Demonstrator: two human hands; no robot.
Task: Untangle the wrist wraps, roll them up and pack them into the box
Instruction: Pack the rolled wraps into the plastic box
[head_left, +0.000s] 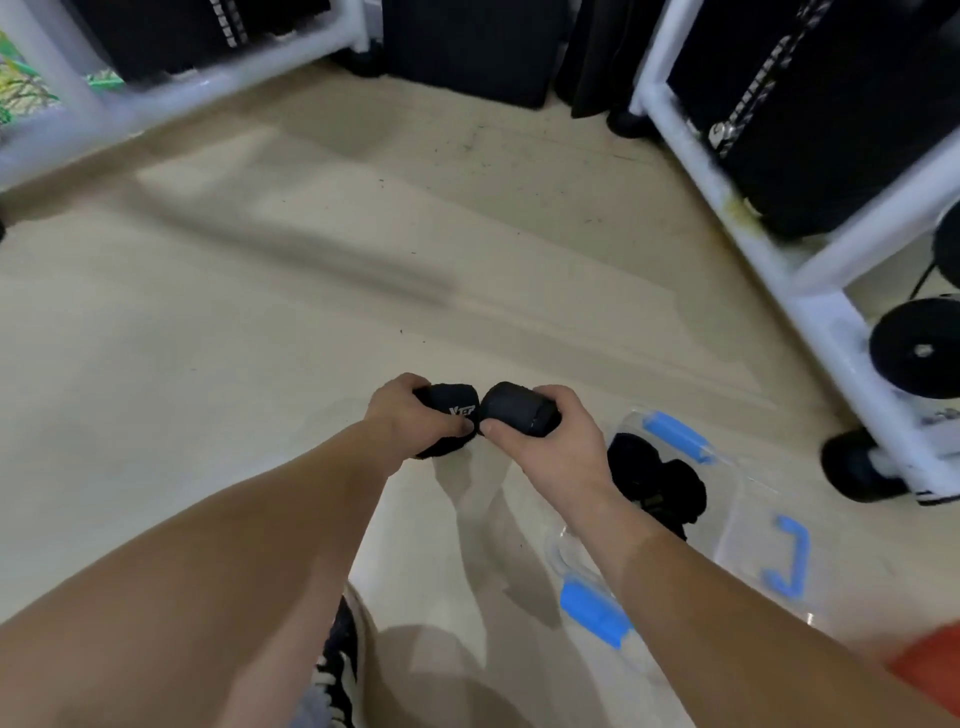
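Just left of the clear box (740, 525), held above the floor (311, 322), you have two black wrist wraps, one in each hand and meeting end to end. Your right hand (558, 447) is curled around a tight roll (517, 410), thumb pressed along its near side, which looks like the way to stop the coil springing loose. Your left hand (408, 418) grips the other wrap (451, 404), the one with the white logo; a bit of its fabric hangs below your fingers, so I judge that one is not fully rolled, though blur makes it hard to be sure. Your thumbs touch between the two, so the hands are together, each clamped on its own wrap. Inside the box more black wraps (657, 483) already lie bundled, suggesting packing is partly done. The box sits open, its blue latches (675, 436) turned outward, close under your right forearm so a finished roll can drop straight in. Beyond the box stands a white rack (769, 249) with dark weight plates (919, 353); nearer you than the box, a shoe (340, 660) shows.
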